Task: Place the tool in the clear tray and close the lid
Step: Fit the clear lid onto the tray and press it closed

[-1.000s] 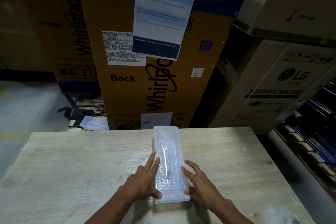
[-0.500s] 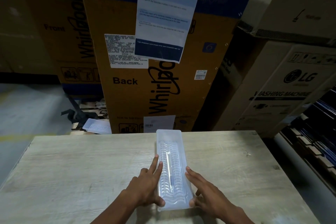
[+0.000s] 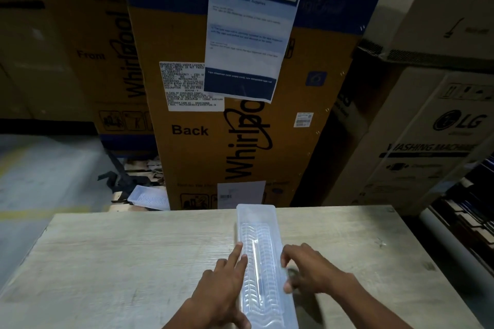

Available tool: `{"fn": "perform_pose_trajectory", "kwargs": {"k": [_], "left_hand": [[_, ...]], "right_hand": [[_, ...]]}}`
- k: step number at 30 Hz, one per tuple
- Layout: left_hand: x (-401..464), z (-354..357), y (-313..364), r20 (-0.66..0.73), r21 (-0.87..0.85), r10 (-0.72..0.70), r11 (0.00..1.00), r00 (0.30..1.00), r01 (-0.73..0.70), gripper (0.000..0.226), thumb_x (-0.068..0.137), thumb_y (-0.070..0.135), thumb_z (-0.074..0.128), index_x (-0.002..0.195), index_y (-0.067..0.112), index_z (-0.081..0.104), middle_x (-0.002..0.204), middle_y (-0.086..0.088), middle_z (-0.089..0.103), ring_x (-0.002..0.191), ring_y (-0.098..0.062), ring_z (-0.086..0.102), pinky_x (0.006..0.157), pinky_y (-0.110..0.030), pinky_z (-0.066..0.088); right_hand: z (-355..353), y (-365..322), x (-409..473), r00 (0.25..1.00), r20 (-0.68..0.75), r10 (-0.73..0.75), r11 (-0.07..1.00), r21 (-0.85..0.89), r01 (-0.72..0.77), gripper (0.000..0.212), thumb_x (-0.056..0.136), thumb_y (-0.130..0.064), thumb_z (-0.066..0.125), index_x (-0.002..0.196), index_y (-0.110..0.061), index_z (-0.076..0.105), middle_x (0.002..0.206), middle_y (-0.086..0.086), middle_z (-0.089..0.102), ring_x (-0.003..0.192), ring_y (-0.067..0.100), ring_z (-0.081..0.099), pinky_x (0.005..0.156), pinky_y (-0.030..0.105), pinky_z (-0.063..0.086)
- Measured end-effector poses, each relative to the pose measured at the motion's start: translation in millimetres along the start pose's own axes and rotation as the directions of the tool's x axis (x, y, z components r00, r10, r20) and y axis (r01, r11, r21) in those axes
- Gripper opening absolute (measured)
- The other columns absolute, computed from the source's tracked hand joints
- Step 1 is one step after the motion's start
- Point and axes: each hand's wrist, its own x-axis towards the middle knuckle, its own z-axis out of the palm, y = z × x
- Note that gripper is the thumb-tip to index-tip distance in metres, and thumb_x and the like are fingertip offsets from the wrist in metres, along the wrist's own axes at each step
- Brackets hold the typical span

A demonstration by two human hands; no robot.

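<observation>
A long clear tray (image 3: 256, 215) lies lengthwise in the middle of the wooden table (image 3: 120, 262), its ribbed clear lid down on top. Through the lid a thin dark tool (image 3: 260, 282) shows faintly inside. My left hand (image 3: 224, 283) lies flat along the tray's left side, fingertips on the lid's edge and thumb by the near end. My right hand (image 3: 312, 267) is at the right side, fingers curled and slightly blurred, thumb touching the tray's right edge. Neither hand holds anything.
Tall Whirlpool cartons (image 3: 240, 141) stand right behind the table, with a printed sheet (image 3: 251, 35) taped on. An LG carton (image 3: 427, 141) is at the right. Another clear plastic piece (image 3: 148, 197) lies on the floor at the left. Dark stacked goods (image 3: 470, 211) sit beyond the right edge.
My right hand has lifted from lying flat beside the tray and curled its fingers at the right edge. The left hand and tray have stayed put. The view has tilted slightly.
</observation>
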Motion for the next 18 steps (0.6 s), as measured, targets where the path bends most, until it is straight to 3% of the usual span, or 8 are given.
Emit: {"fn": "perform_pose_trajectory", "kwargs": {"k": [2,5,9,12,15,18], "left_hand": [[-1,-1,-1,-0.004,-0.025,0.015,1.0,1.0,-0.015,0.128,0.07,0.061,0.08,0.159,0.024,-0.003,0.168,0.005,-0.023,0.152,-0.031,0.019,0.118,-0.059,0.032],[-2,-1,-6,-0.024,-0.093,0.031,0.995,0.999,-0.033,0.118,0.073,0.067,0.073,0.159,0.027,0.003,0.169,0.009,-0.017,0.152,-0.027,0.02,0.118,-0.055,0.033],[5,-12,-20,-0.19,-0.092,0.083,0.991,0.978,-0.102,0.075,0.091,0.054,0.061,0.153,0.024,0.031,0.164,0.008,0.019,0.14,-0.021,0.039,0.109,-0.046,0.044],[22,-26,-22,-0.296,-0.049,0.096,0.992,0.95,-0.115,0.06,0.094,0.042,0.064,0.144,0.021,0.04,0.152,0.008,0.035,0.126,-0.019,0.05,0.101,-0.04,0.049],[41,-41,-20,-0.287,-0.047,0.074,0.995,0.955,-0.091,0.082,0.086,0.044,0.073,0.151,0.017,0.031,0.16,0.003,0.026,0.132,-0.024,0.045,0.105,-0.045,0.047],[55,-54,-21,-0.149,0.099,0.053,0.994,0.987,-0.038,0.107,0.08,0.047,0.078,0.158,0.015,0.013,0.17,-0.001,0.006,0.147,-0.031,0.027,0.115,-0.052,0.038]], "right_hand": [[-3,-2,8,1.0,-0.027,-0.006,0.993,-0.122,0.002,0.072,0.066,-0.046,0.088,0.124,-0.043,0.045,0.138,-0.005,0.039,0.123,0.019,0.042,0.106,0.038,0.045],[-3,-3,15,0.999,-0.036,-0.017,0.984,-0.176,0.011,0.111,0.063,-0.057,0.084,0.152,-0.039,0.02,0.16,-0.004,0.015,0.144,0.027,0.025,0.12,0.049,0.029],[0,0,16,1.0,0.022,-0.004,0.978,-0.208,0.009,0.113,0.07,-0.049,0.084,0.156,-0.035,0.012,0.168,-0.006,0.005,0.151,0.027,0.017,0.122,0.054,0.02],[-1,-4,17,0.999,0.029,0.02,0.964,-0.267,-0.011,0.112,0.073,-0.041,0.085,0.157,-0.032,0.012,0.168,-0.004,0.005,0.151,0.028,0.018,0.123,0.054,0.02],[-5,-5,18,0.998,0.058,0.038,0.942,-0.334,-0.016,0.112,0.074,-0.036,0.086,0.157,-0.025,0.012,0.169,0.0,0.003,0.151,0.03,0.02,0.122,0.053,0.022],[-3,-4,18,0.996,0.08,0.03,0.961,-0.277,-0.006,0.113,0.074,-0.033,0.087,0.157,-0.027,0.01,0.168,-0.003,0.003,0.149,0.031,0.026,0.119,0.049,0.032]]}}
